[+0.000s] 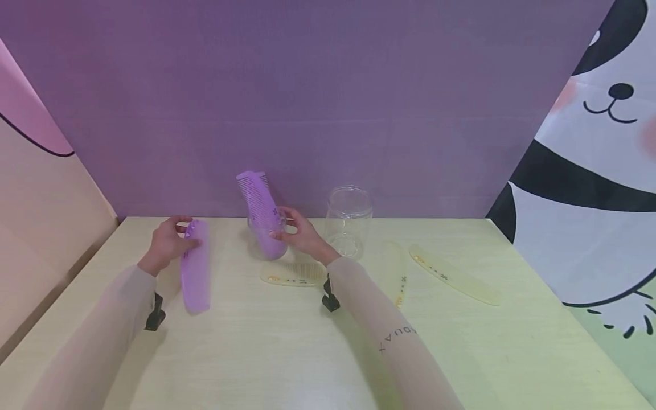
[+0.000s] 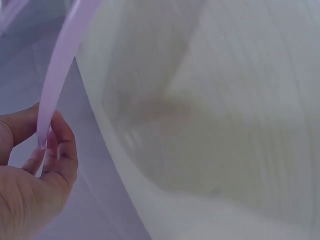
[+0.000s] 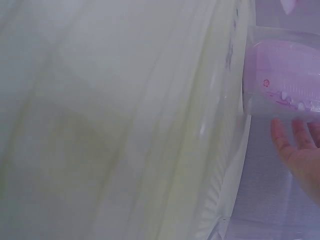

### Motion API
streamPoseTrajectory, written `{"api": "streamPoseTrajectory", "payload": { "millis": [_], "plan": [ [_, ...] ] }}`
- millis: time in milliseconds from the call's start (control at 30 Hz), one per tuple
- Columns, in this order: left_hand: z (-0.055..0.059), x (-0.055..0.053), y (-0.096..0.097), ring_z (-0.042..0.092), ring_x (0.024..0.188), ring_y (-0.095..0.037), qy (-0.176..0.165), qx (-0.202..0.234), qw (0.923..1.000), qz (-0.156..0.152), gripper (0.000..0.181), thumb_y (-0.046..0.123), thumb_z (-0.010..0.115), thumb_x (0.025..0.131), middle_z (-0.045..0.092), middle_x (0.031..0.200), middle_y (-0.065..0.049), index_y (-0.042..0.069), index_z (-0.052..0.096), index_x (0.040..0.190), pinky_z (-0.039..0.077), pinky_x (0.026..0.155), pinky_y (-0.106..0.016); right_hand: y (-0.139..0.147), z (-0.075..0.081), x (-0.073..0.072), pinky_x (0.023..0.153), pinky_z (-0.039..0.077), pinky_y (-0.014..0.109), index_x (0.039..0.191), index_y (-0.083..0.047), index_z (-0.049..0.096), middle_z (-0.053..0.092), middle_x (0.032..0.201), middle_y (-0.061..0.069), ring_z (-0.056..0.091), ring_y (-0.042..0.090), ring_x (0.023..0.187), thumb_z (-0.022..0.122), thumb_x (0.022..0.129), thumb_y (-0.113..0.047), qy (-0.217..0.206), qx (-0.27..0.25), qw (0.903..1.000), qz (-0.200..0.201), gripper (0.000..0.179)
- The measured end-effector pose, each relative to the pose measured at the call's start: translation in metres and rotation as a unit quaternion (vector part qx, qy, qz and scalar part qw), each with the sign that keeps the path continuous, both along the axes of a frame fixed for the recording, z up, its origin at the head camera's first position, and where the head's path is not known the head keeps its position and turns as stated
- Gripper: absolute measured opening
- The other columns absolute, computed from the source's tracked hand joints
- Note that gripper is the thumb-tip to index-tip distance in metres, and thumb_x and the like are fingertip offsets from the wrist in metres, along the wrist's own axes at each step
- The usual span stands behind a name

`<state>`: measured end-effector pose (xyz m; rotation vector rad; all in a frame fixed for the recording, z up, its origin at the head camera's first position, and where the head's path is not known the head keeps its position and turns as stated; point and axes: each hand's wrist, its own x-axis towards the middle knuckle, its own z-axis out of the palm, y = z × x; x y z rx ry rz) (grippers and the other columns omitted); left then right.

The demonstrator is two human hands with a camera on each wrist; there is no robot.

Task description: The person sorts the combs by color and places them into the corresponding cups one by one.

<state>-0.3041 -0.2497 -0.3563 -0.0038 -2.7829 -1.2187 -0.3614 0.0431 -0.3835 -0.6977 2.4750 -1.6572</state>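
Note:
My left hand (image 1: 168,244) pinches a purple comb (image 1: 195,273) near its top end, thumb on one side and fingers on the other. In the left wrist view, this comb (image 2: 64,55) rises edge-on from the fingertips. At least two purple combs (image 1: 260,205) lean in a clear jar (image 1: 252,230). My right hand (image 1: 306,234) is at this jar's right side, thumb overlapping its front. In the right wrist view, the fingers (image 3: 284,142) look fairly straight beside the jar; contact is hard to tell. A translucent yellow comb (image 1: 292,275) lies in front of the jar.
A second clear jar (image 1: 349,219) stands right of my right hand. Two more translucent yellow combs (image 1: 393,267) (image 1: 453,277) lie on the table (image 1: 246,353) to the right, one partly covered by my sleeve. A purple wall (image 1: 328,114) borders the table's back edge.

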Motion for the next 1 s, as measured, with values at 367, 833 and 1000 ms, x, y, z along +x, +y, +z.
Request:
{"api": "streamPoseTrajectory", "payload": {
  "millis": [367, 833, 1000],
  "plan": [
    [0.029, -0.003, 0.006, 0.047, 0.106, -0.043, 0.019, 0.000, 0.9998, -0.006, 0.062, 0.008, 0.063, 0.082, 0.044, 0.122, -0.033, -0.006, 0.031, 0.133, 0.051, 0.083, -0.051, -0.001, 0.001, 0.001, 0.102, 0.040, 0.044, 0.140, -0.017, 0.032, 0.037, 0.144, 0.005, 0.042, 0.026, 0.127, 0.069, 0.081, -0.022, -0.005, 0.004, 1.0000, -0.005, 0.070],
    [0.069, -0.010, 0.013, 0.051, 0.104, -0.041, 0.098, 0.028, 0.9947, 0.002, 0.063, 0.007, 0.065, 0.082, 0.046, 0.121, -0.028, 0.000, 0.033, 0.135, 0.049, 0.085, -0.054, 0.002, 0.021, 0.018, 0.105, 0.035, 0.049, 0.141, -0.007, 0.029, 0.032, 0.145, 0.014, 0.037, 0.033, 0.130, 0.066, 0.083, -0.013, -0.019, -0.005, 0.9996, 0.020, 0.069],
    [0.084, -0.009, 0.015, 0.053, 0.099, -0.035, 0.108, 0.052, 0.9927, 0.014, 0.063, 0.009, 0.065, 0.084, 0.047, 0.122, -0.023, 0.005, 0.032, 0.137, 0.050, 0.086, -0.051, 0.002, 0.026, 0.022, 0.105, 0.034, 0.049, 0.141, -0.005, 0.028, 0.031, 0.146, 0.015, 0.036, 0.034, 0.130, 0.065, 0.084, -0.012, -0.021, -0.001, 0.9996, 0.021, 0.069]
  ]
}}
